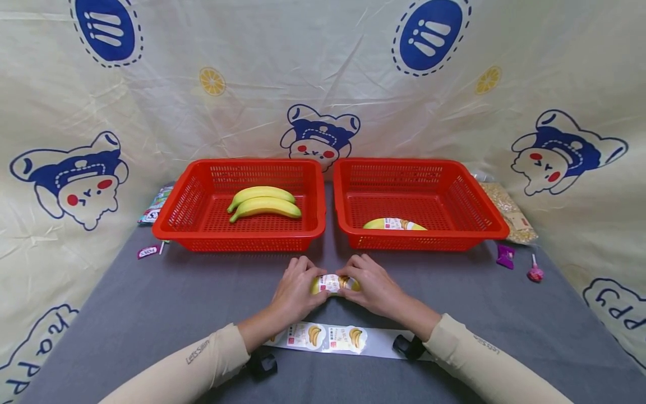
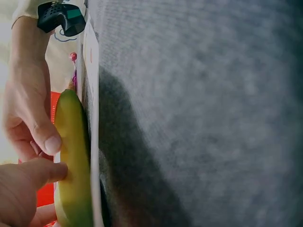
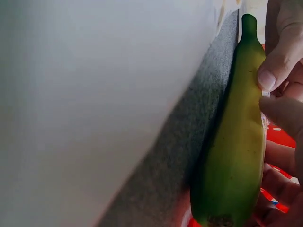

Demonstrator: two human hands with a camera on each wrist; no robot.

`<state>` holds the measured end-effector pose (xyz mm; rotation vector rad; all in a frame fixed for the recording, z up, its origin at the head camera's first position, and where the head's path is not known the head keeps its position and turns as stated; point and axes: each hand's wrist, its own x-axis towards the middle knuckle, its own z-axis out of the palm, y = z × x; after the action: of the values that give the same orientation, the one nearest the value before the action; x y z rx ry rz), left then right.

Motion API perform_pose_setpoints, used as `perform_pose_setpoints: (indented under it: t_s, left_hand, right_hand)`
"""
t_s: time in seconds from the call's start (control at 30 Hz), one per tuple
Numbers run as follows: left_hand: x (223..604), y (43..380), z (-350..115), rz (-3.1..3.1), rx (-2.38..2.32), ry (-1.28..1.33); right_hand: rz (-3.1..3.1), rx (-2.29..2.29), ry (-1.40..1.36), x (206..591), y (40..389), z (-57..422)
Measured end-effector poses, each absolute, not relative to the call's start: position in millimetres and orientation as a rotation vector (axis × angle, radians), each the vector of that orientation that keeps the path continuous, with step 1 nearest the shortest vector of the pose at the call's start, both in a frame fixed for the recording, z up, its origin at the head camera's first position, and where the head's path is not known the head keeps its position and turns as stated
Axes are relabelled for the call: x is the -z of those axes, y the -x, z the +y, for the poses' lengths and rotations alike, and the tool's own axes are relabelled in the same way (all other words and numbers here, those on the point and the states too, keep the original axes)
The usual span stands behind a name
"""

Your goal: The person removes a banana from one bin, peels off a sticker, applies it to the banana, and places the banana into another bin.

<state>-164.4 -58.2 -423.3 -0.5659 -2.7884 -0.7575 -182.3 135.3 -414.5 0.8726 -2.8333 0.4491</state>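
Left grip (image 1: 296,285) and right grip (image 1: 372,285) pinch a banana (image 3: 238,127); both apparently curled close.

**What You Are Wearing**

In the head view, your wrinkled cream fabric left sleeve (image 1: 181,367) lies toward seven o'clock, your matching cream fabric right sleeve (image 1: 494,362) toward five. Each bears small, dark, slanted lettering (image 1: 197,352). You wear a compact black left wrist unit (image 1: 262,365) and an angular black right wrist unit (image 2: 60,19), its casing perforated and green-patched.
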Motion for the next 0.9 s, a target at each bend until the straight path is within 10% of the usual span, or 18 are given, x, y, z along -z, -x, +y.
perform_pose_setpoints:
  t_s: [0.9]
  left_hand:
    - [420.6, 162.3, -61.2, -2.821, 0.821, 0.601]
  right_hand:
    - [-2.990, -0.374, -0.870, 409.8, 180.3, 137.0]
